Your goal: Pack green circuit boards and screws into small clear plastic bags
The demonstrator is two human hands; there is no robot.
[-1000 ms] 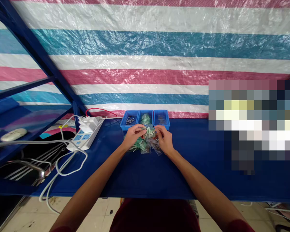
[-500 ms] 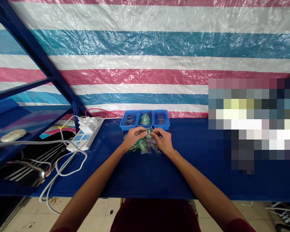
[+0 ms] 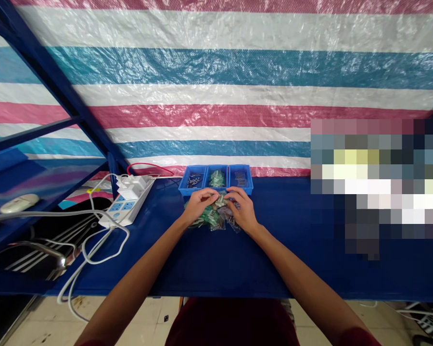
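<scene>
My left hand (image 3: pixel 198 207) pinches a small clear plastic bag (image 3: pixel 221 200) between thumb and fingers; pale pieces show inside. On the other side my right hand (image 3: pixel 243 210) has its thumb and fingertips at the bag's right edge, with the fingers curved around it. Below both hands lies a heap of small bags with green contents (image 3: pixel 210 219), partly hidden by the left hand. Beside the heap, small clear bags of screws (image 3: pixel 220 224) lie near the right palm.
Behind my hands stand three joined blue bins: one with screws (image 3: pixel 194 180), one with pale green pieces (image 3: pixel 217 179), one with greyish pieces (image 3: pixel 241 179). At left are a white power strip (image 3: pixel 124 206) and looping cables (image 3: pixel 90 254) on the blue table (image 3: pixel 223 269). The right side is pixelated.
My right thumb and fingers have spread from a tighter pinch at the bag. The left hand has barely moved.
</scene>
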